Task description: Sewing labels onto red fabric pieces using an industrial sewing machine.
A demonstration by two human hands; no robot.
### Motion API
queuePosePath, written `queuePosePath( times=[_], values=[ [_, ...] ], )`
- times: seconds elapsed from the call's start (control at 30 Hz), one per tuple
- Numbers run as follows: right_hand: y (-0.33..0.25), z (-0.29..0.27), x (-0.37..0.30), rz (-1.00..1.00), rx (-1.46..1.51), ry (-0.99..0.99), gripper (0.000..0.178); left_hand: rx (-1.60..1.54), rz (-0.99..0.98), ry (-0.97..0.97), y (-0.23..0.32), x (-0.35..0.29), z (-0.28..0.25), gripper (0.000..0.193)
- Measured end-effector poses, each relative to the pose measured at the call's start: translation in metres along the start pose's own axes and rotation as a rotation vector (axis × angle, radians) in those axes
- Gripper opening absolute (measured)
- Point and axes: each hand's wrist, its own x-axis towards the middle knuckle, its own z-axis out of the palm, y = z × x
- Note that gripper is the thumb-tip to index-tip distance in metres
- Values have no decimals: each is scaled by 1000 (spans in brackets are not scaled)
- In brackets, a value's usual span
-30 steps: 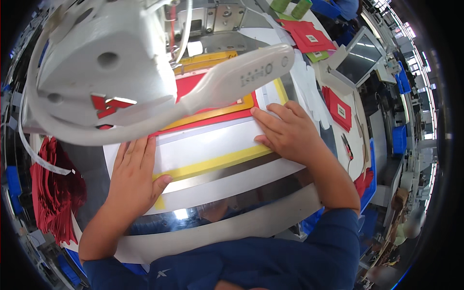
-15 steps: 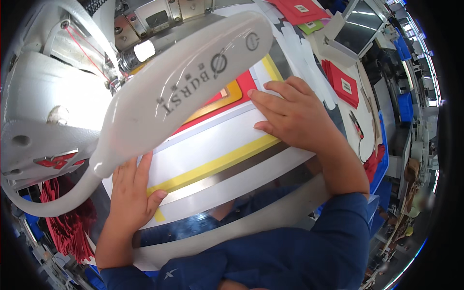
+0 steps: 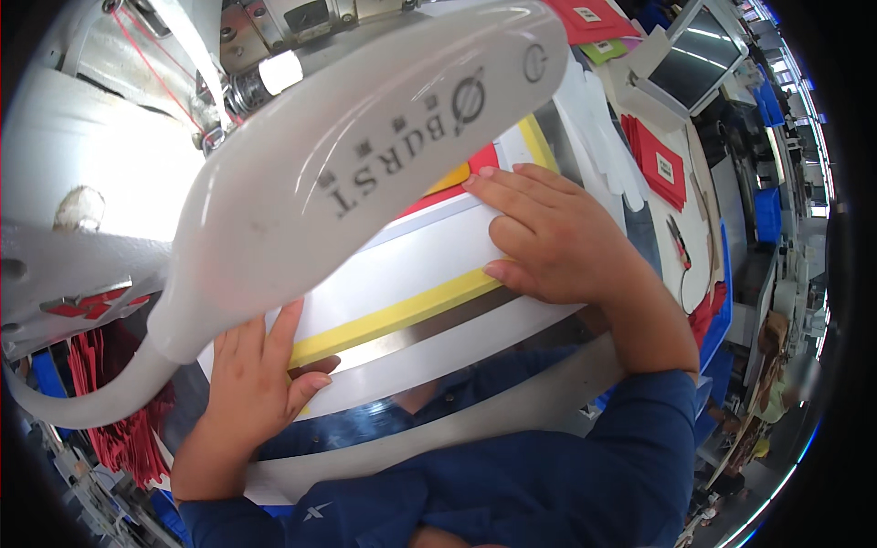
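Head view: both hands on the work, neither wrapped round anything. Left hand [image 3: 248, 382], lower left of centre: palm down, fingers nearly straight, thumb spread, lying over the left end of the white sheet [image 3: 411, 265]; no grip visible. Right hand [image 3: 559, 236], right of centre: half open, index reaching out to the corner of the orange-yellow frame [image 3: 449, 179], outer fingers bent, thumb on or just at the yellow strip [image 3: 402, 315] along the sheet's near edge; can't tell if it presses or only rests. Frame sits on the red piece [image 3: 485, 161], centre of the picture, just above the white sheet. Most of both is hidden behind the white paddle-shaped lamp [image 3: 365, 155], which crosses from lower left to upper centre. Machine head [image 3: 100, 164] fills the upper left, red thread on it. Shiny metal plate [image 3: 365, 422] below the sheet. Bunch of red pieces [image 3: 114, 420] lower left. Right side, on the desk [image 3: 671, 208]: stacked red pieces [image 3: 656, 166], snips [image 3: 680, 245] below them, screen [image 3: 699, 57] at upper right. Blue tray [image 3: 725, 297] beyond the desk edge.
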Motion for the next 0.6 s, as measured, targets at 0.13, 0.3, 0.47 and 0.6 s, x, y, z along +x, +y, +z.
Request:
queuePosePath(
  times=[0.13, 0.3, 0.47, 0.6],
  values=[
    [1, -2, -2, 9, 1, -28, 32, 5, 11, -2, 2, 0, -1, 87],
    [0, 0, -6, -13, -14, 51, 33, 35, 24, -4, 7, -4, -4, 88],
    [1, 0, -15, -28, -50, 225, 32, 54, -22, 46, 7, -8, -1, 87],
    [3, 5, -8, -1, -5, 293, 31, 83, 3, 40, 6, -6, -1, 88]
  ],
)
